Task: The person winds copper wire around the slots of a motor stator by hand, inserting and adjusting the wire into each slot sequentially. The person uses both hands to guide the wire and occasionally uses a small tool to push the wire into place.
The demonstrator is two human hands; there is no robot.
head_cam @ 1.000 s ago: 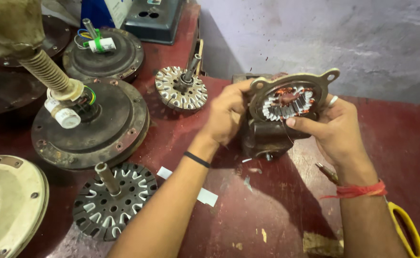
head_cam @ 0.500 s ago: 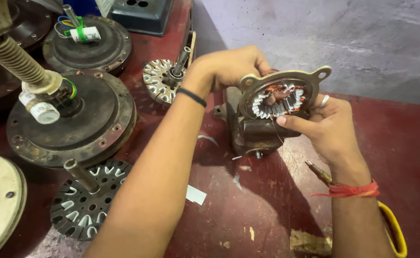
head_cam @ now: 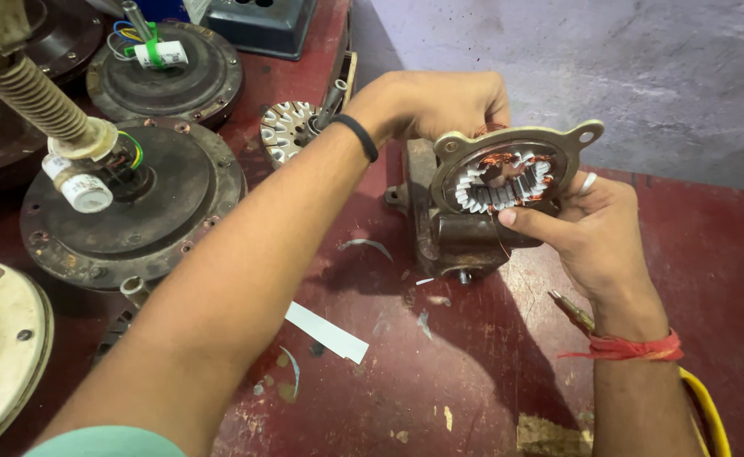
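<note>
Your left hand [head_cam: 439, 101] grips the back of that small grey motor housing with copper windings [head_cam: 494, 182], which sits on the dark red table [head_cam: 439, 364]. Your right hand [head_cam: 596, 237] pinches its front rim, thumb across. Keep it steady and don't nick the thin copper wire.

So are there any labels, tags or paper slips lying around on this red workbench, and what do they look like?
White cylindrical tag: on the wires atop the nearer dark round motor housing, left.
White tag with green band: on the farther round housing, top left.
White paper strip: flat on the red bench, below the left forearm; looks blank.
No packages, signs or screens.
</note>
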